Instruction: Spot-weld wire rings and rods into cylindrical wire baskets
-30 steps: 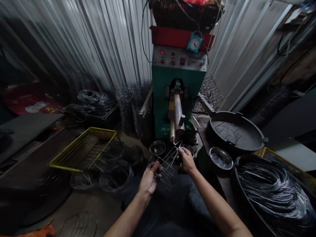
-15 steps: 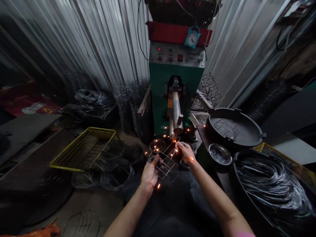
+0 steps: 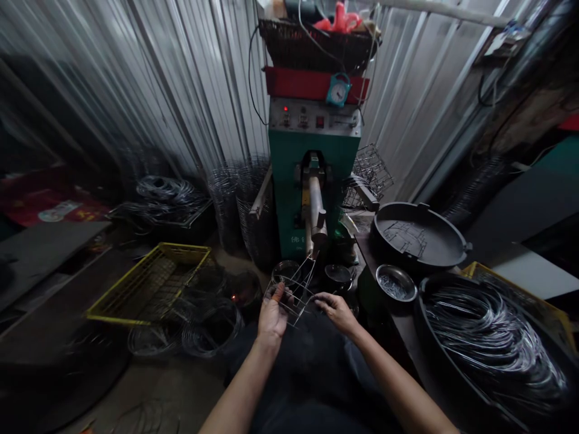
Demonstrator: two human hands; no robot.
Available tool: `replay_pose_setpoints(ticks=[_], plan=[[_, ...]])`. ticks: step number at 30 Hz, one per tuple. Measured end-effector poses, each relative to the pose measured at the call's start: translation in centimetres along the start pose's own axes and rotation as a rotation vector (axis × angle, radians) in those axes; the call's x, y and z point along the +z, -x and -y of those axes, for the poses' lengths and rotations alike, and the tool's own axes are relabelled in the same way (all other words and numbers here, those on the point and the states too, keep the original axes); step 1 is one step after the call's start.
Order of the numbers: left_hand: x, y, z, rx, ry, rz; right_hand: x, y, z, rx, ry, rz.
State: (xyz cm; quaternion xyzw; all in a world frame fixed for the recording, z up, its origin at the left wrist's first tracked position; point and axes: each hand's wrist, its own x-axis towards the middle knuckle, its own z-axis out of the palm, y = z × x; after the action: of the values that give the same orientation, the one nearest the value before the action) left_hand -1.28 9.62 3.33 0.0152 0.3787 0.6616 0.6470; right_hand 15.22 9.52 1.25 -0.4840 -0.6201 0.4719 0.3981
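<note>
A small wire rack (image 3: 296, 296) of crossed thin rods is held in my left hand (image 3: 273, 310), whose thumb presses on it from above. The rack's far end reaches up to the tip of the lower electrode arm on the green spot welder (image 3: 289, 193). My right hand (image 3: 335, 310) is by the rack's right edge with thumb and fingers pinched together. What lies between those fingertips is too small and dark to make out. Just above the rack hangs the welder's round metal arm (image 3: 315, 202).
To the left are a yellow-rimmed wire basket (image 3: 149, 283) and coiled wire rings (image 3: 212, 325). On the right stand a black pan (image 3: 446, 265) with bent wires, a metal bowl (image 3: 396, 283) of short pieces, and a large tub of wire hoops (image 3: 502, 343). Dark bowls (image 3: 338, 274) sit below the welder.
The bright sparks at the electrode have died away, leaving one glowing speck at the left. My right hand has dropped from the rack's far end to its near right edge.
</note>
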Motion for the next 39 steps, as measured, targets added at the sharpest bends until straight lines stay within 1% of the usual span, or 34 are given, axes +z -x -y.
replay_pose_setpoints(ticks=[5, 9, 12, 14, 17, 20, 22, 23, 25, 27, 29, 30, 32, 33, 35, 37, 39], plan=[[0.2, -0.4, -0.2, -0.013, 0.017, -0.020, 0.2, -0.1, 0.0, -0.040, -0.011, -0.015], [0.3, -0.6, -0.5, -0.009, 0.012, -0.008, 0.5, -0.2, -0.5, -0.050, -0.020, -0.019], [0.0, -0.6, -0.5, 0.013, -0.006, 0.031, 0.6, -0.4, -1.3, -0.064, -0.016, -0.017], [-0.4, -0.3, 0.0, 0.035, -0.031, 0.070, 0.5, 0.0, -2.2, -0.087, 0.000, -0.024], [-1.6, 1.1, 2.0, 0.043, -0.045, 0.101, 0.6, 1.8, -3.9, -0.070, 0.027, -0.097], [-3.1, 3.8, 4.7, 0.002, -0.066, 0.119, 0.6, 4.6, -5.6, 0.022, -0.005, -0.207], [-4.3, 6.1, 5.8, -0.070, -0.122, 0.195, 0.4, 6.2, -6.6, 0.069, -0.028, -0.260], [-4.9, 7.2, 5.9, -0.128, -0.162, 0.250, 0.1, 6.9, -7.0, 0.083, -0.028, -0.275], [-6.6, 9.1, 5.3, -0.280, -0.243, 0.359, -0.5, 8.0, -7.7, 0.100, -0.003, -0.279], [-8.7, 10.4, 3.9, -0.463, -0.312, 0.414, -0.9, 8.9, -8.2, 0.086, 0.043, -0.272], [-11.2, 11.0, 2.4, -0.611, -0.352, 0.400, -1.0, 9.5, -8.5, 0.017, 0.102, -0.242], [-12.4, 11.1, 1.6, -0.655, -0.360, 0.374, -1.0, 9.8, -8.5, -0.037, 0.133, -0.206], [-14.2, 11.2, 0.6, -0.699, -0.352, 0.334, -0.8, 10.3, -8.2, -0.161, 0.196, -0.110], [-14.8, 11.2, 0.2, -0.707, -0.339, 0.329, -0.8, 10.5, -7.9, -0.218, 0.226, -0.068], [-15.3, 11.0, -0.2, -0.699, -0.291, 0.345, -0.9, 11.0, -7.2, -0.312, 0.289, -0.016], [-15.0, 10.7, -0.5, -0.666, -0.215, 0.350, -1.1, 11.6, -6.6, -0.395, 0.361, 0.026], [-14.5, 10.1, -0.7, -0.661, -0.157, 0.325, -1.3, 12.3, -6.1, -0.483, 0.444, 0.084]])
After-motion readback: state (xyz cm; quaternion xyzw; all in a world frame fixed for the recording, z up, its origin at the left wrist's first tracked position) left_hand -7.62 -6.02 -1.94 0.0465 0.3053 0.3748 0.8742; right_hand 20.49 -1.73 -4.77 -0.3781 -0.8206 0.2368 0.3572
